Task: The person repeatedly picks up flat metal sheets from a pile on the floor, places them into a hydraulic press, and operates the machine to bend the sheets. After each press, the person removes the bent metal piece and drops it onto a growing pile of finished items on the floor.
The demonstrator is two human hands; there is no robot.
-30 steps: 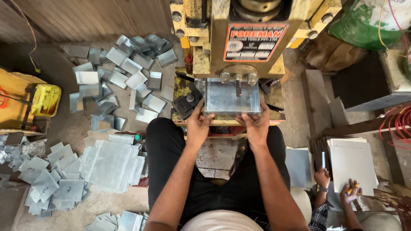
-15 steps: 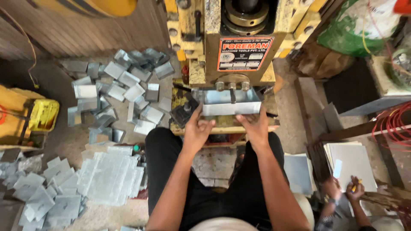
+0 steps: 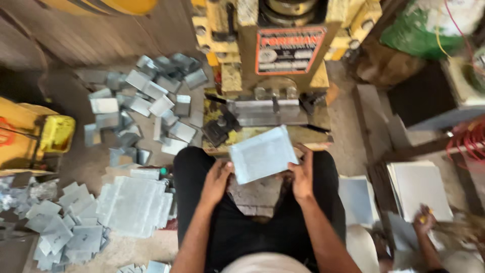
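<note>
From up here I see both of my hands on a flat rectangular sheet of grey galvanised metal, which hangs tilted above my lap, just in front of the yellow press machine and clear of its bed. My left hand grips the sheet's lower left corner, fingers curled in around the edge with the thumb on top. My right hand has the lower right edge, fingers closed on it in the same way; the picture is blurred, so I cannot tell how tightly either hand pinches.

On the press bed lies a bent grey metal strip, sitting under the tool, apart from the sheet I hold. A dark block fixture rests on the bed's left corner.

My black-trousered legs frame a patch of bare floor below the sheet.

To my left, a scattered heap of bent grey metal pieces covers the floor beside the press. Nearer to me lies a neat stack of flat grey sheets, and further left a pile of small cut metal pieces. A yellow container stands at the left edge.

At lower right, another person's hand rests on a stack of pale flat sheets.
</note>
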